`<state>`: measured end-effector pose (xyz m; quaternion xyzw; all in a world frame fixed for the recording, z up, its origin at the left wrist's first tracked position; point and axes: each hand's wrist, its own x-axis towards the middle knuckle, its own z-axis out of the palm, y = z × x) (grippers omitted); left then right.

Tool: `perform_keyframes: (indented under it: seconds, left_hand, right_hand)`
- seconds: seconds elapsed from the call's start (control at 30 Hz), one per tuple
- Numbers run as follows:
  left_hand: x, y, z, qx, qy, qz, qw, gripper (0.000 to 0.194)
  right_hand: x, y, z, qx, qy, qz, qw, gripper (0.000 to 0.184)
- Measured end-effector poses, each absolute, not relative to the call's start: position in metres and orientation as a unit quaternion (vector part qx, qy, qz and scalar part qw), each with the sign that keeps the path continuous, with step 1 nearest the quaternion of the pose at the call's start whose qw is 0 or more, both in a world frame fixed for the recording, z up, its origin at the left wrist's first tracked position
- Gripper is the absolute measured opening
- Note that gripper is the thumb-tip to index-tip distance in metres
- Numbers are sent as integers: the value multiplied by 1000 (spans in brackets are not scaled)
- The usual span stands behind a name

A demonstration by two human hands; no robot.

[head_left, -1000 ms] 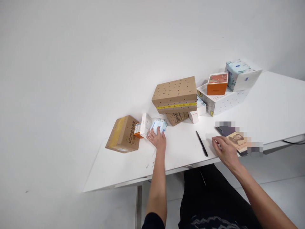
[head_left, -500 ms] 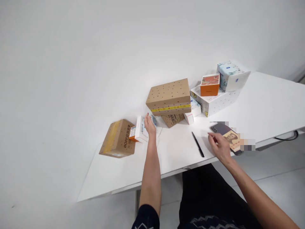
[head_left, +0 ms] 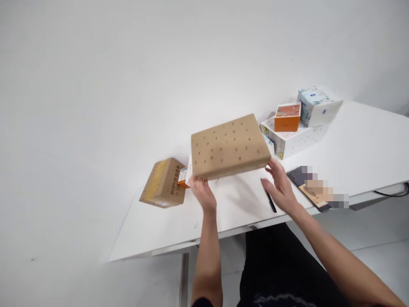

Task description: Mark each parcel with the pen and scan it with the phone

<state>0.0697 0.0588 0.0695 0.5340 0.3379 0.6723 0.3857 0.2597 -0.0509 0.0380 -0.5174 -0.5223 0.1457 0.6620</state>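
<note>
A long brown cardboard box (head_left: 228, 145) with small dark marks is tilted, its broad face toward me, above the table. My left hand (head_left: 203, 192) grips its lower left corner, the fingertips partly hidden under the edge. At the lower right corner, my right hand (head_left: 281, 187) has its fingers against the box, while the thumb stands apart from it. Below that thumb, a black pen (head_left: 272, 202) lies on the table. To the right of this hand is a dark phone (head_left: 295, 175) with a banknote (head_left: 311, 194) on it, partly pixelated.
Left on the white table (head_left: 153, 232) stands a taped brown carton (head_left: 162, 183), beside a small orange-and-white box (head_left: 183, 175). At the back right, an orange box (head_left: 286, 123) and a blue-and-white floral box (head_left: 319, 106) rest on a white box (head_left: 303, 140). A wall stands behind.
The long cardboard box has come up off the boxes beneath and tipped toward me. My left hand has taken its left corner. My right hand has moved from beside the phone to its right corner.
</note>
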Motion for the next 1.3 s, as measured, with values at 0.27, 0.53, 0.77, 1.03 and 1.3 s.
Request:
perform_keyframes:
  seconds: [0.27, 0.53, 0.77, 1.03, 1.3]
  left_hand:
    - [3, -57, -16, 428, 552, 597, 394, 37]
    - [1, -54, -28, 463, 577, 507, 441, 48]
    - [-7, -41, -22, 458, 518, 509, 513, 47]
    - [-19, -40, -42, 342, 461, 635, 517, 21]
    - [-13, -40, -33, 371, 502, 595, 506, 61]
  right_hand:
    - [214, -141, -36, -619, -513, 249, 540, 56]
    - [231, -143, -29, -682, -470, 312, 465, 47]
    - [237, -125, -25, -642, -460, 311, 529, 49]
    - [235, -113, -33, -632, -379, 353, 576, 49]
    - [230, -117, -24, -654, -376, 356, 552, 51]
